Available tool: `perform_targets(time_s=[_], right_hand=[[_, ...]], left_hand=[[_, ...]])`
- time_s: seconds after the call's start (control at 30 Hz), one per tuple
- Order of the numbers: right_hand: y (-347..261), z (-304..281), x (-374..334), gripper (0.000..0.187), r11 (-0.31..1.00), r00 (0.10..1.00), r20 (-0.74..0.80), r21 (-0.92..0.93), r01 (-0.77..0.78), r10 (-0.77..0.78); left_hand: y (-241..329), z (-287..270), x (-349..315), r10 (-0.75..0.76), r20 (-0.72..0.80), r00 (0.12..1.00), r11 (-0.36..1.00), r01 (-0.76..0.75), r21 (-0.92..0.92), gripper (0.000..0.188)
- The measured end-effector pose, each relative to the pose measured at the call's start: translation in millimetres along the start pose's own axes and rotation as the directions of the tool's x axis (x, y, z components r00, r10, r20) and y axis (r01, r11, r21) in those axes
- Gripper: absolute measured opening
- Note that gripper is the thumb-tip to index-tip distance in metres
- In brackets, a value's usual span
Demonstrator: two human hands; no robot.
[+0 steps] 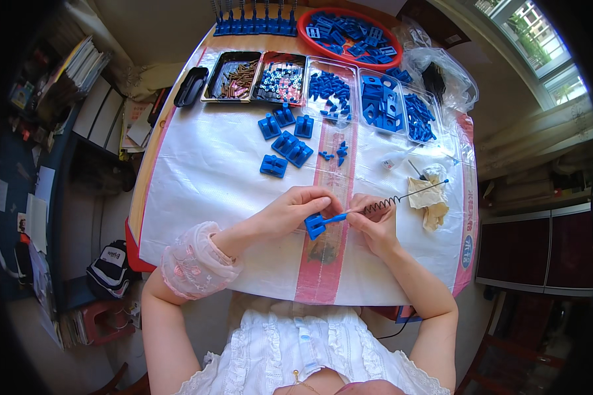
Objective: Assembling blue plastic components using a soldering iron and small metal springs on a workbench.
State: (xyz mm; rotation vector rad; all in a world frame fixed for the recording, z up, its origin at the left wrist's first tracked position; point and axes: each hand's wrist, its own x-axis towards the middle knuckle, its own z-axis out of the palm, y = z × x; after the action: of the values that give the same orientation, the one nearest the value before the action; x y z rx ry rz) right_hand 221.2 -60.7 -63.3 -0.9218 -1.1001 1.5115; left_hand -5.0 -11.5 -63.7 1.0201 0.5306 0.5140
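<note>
In front of me, above the sheet, I hold a small assembly: a blue plastic base (315,226) with a narrow blue stem, in line with a black coil spring (381,205) and a thin rod tipped in blue. My left hand (304,205) is closed around the base end, fingertips curled by the stem. With thumb and finger, my right hand (373,227) pinches the near end of the spring, where it meets the stem. The exact joint between them is partly hidden by my fingers. Beyond my left hand lie several blue bracket pieces (292,149).
Trays along the far side hold brass-coloured screws (239,80), metal nuts (281,83) and small blue parts (329,87). A red basin (303,29) of blue pieces stands behind. Loose blue bits (341,151) lie mid-table. A crumpled cloth (428,201) is at right.
</note>
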Motion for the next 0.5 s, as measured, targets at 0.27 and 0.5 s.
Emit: perform_targets(time_s=[0.27, 0.5], right_hand=[[0.5, -0.9, -0.6, 0.008, 1.000, 1.000, -0.016, 0.021, 0.003, -0.003], [-1.8, 2.7, 1.9, 0.008, 0.999, 0.998, -0.063, 0.049, 0.002, 0.002]], left_hand=[[7.8, 4.8, -1.5, -0.013, -0.106, 0.994, 1.000, 0.014, 0.011, 0.033], [4.7, 0.0, -1.0, -0.005, -0.061, 0.998, 1.000, 0.003, -0.025, 0.031]])
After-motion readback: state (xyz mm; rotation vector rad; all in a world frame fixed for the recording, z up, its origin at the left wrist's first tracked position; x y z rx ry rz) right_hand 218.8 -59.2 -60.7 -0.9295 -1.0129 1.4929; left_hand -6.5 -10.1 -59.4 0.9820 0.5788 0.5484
